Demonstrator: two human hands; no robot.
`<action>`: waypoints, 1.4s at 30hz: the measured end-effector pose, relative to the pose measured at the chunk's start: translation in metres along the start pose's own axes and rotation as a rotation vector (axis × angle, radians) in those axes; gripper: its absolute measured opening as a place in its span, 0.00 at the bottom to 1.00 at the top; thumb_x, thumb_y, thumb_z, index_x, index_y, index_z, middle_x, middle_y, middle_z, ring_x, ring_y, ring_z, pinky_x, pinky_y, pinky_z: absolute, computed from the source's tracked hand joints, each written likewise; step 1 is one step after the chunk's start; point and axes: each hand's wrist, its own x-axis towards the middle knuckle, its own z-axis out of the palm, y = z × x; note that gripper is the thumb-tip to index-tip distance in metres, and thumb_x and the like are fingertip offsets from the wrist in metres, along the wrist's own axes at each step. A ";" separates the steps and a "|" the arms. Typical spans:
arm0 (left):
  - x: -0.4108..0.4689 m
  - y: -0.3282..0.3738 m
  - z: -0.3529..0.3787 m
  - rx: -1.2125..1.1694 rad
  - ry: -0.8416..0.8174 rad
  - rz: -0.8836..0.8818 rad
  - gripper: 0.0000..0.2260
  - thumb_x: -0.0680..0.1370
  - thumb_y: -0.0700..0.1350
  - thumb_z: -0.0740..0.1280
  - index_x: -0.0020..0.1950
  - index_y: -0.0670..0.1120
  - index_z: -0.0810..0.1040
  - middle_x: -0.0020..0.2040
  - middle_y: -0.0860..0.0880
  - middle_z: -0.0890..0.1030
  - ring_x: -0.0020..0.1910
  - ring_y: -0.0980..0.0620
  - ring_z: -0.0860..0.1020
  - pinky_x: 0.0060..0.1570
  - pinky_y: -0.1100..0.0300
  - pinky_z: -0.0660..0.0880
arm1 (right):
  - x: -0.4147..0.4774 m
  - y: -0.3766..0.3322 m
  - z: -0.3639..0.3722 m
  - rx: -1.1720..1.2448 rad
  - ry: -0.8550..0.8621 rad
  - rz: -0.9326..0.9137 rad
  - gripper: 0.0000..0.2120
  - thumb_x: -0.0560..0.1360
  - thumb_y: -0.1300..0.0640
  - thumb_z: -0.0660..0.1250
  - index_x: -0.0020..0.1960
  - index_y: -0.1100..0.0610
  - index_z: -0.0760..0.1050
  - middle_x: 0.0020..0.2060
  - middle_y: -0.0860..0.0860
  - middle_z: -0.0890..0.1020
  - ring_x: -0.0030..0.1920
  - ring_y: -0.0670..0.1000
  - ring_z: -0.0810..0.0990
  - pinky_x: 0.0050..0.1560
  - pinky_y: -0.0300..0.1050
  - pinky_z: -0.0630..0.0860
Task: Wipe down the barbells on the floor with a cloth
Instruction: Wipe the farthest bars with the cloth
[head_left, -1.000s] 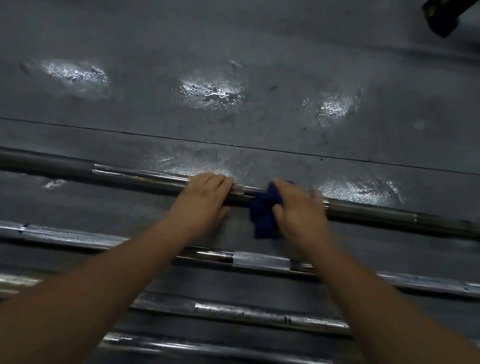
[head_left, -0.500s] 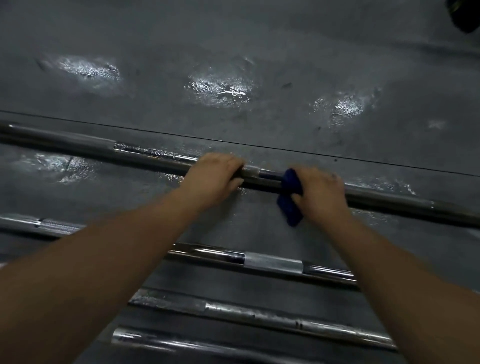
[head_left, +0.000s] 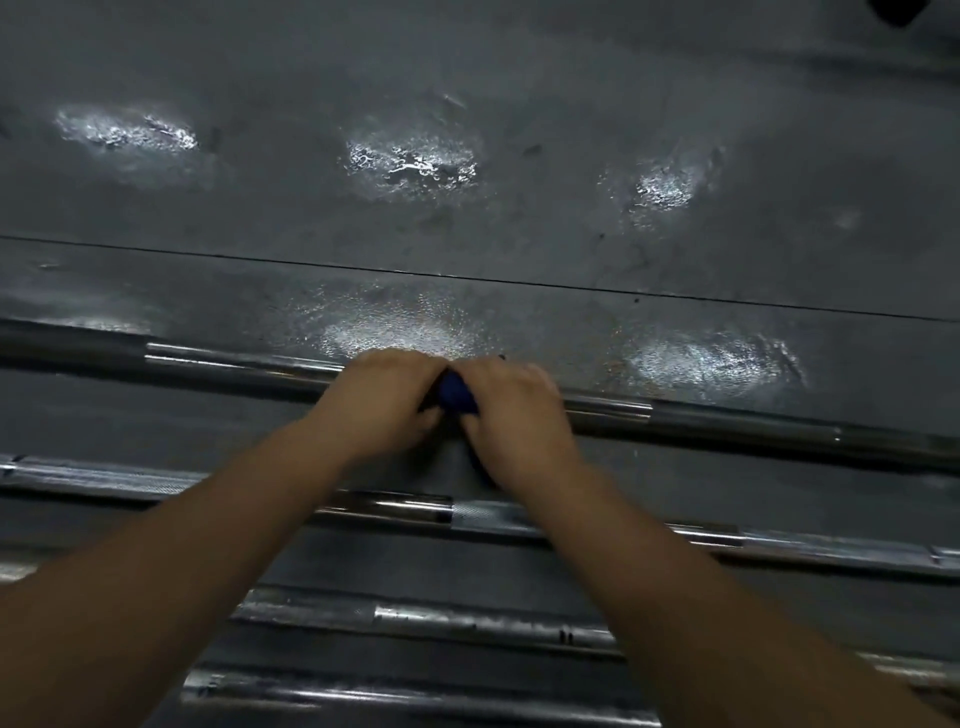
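Several steel barbells lie side by side on the dark floor. The farthest barbell (head_left: 727, 418) runs from left to right under both my hands. My left hand (head_left: 382, 400) grips its shaft with curled fingers. My right hand (head_left: 511, 415) wraps a dark blue cloth (head_left: 456, 396) round the same shaft, right beside the left hand. Only a small fold of the cloth shows between the hands; the rest is hidden under my right palm. A second barbell (head_left: 104, 480) lies nearer me, below my wrists.
Two more barbells (head_left: 467, 626) (head_left: 389, 693) lie closer to me, partly covered by my forearms. A thin seam (head_left: 519, 280) crosses the glossy grey floor beyond the bars. A dark object (head_left: 896, 10) sits at the top right corner.
My right hand has slid the cloth leftward along the far barbell until it meets my left hand. The left hand keeps its grip on the shaft.
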 end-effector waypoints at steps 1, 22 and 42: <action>-0.006 0.001 0.001 -0.016 0.009 -0.001 0.13 0.75 0.50 0.67 0.59 0.50 0.76 0.53 0.49 0.81 0.52 0.45 0.78 0.51 0.53 0.71 | -0.005 0.003 -0.001 -0.017 -0.001 -0.016 0.23 0.71 0.52 0.70 0.65 0.44 0.71 0.59 0.46 0.79 0.58 0.53 0.78 0.65 0.54 0.66; -0.080 0.014 -0.026 -0.152 -0.004 -0.005 0.12 0.77 0.47 0.69 0.59 0.55 0.76 0.52 0.56 0.79 0.50 0.53 0.77 0.49 0.53 0.76 | -0.117 0.061 -0.058 0.678 0.320 0.468 0.27 0.71 0.72 0.66 0.46 0.37 0.77 0.45 0.41 0.82 0.48 0.45 0.81 0.52 0.44 0.78; -0.282 0.080 -0.208 0.072 0.129 -0.011 0.22 0.79 0.51 0.68 0.73 0.55 0.69 0.73 0.57 0.69 0.67 0.53 0.71 0.61 0.60 0.66 | -0.263 -0.147 -0.198 0.567 0.537 0.091 0.20 0.71 0.68 0.64 0.51 0.43 0.78 0.46 0.45 0.81 0.47 0.49 0.80 0.46 0.45 0.78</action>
